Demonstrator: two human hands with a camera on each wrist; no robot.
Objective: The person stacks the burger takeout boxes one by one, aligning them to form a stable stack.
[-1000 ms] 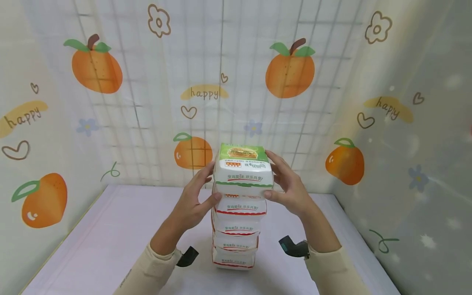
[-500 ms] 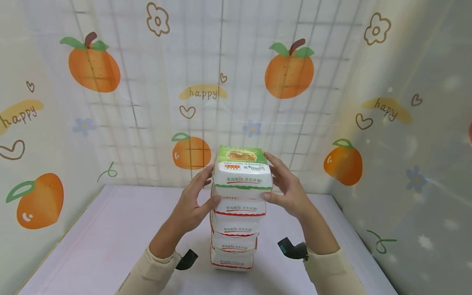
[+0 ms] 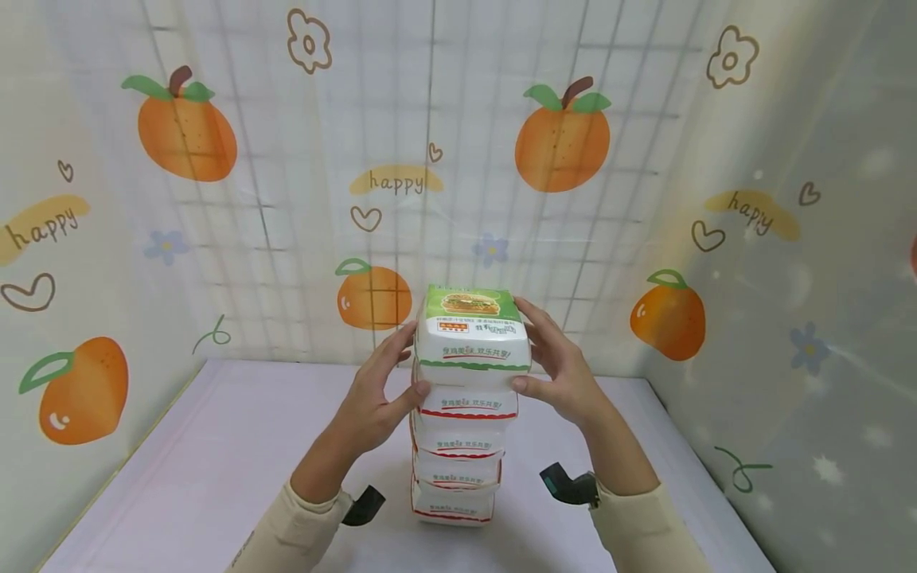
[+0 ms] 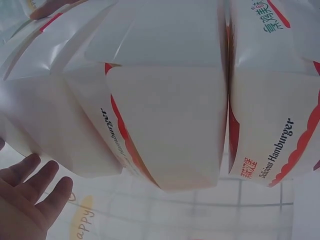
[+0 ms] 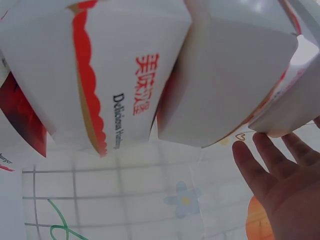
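Observation:
A green-topped burger box (image 3: 473,350) with a burger picture sits at the top of a stack in the head view. Below it are several white burger boxes (image 3: 469,439) with wavy red trim, slightly out of line with each other. My left hand (image 3: 380,402) holds the top box's left side, thumb at the front lower corner and fingers along the side. On the right side my right hand (image 3: 562,374) does the same. Both wrist views show the stack sideways, with left fingers (image 4: 57,197) and right fingers (image 5: 272,157) close to the upper boxes.
The stack stands on a white table (image 3: 272,446), near its front. Behind and to the sides hangs a pale curtain (image 3: 473,103) printed with oranges, over a wire grid. Dark wrist cameras (image 3: 569,484) stick out from both cuffs.
The green-topped box has come down slightly between my hands; the orange label of the box beneath, visible earlier, is now covered. Both hands keep their hold.

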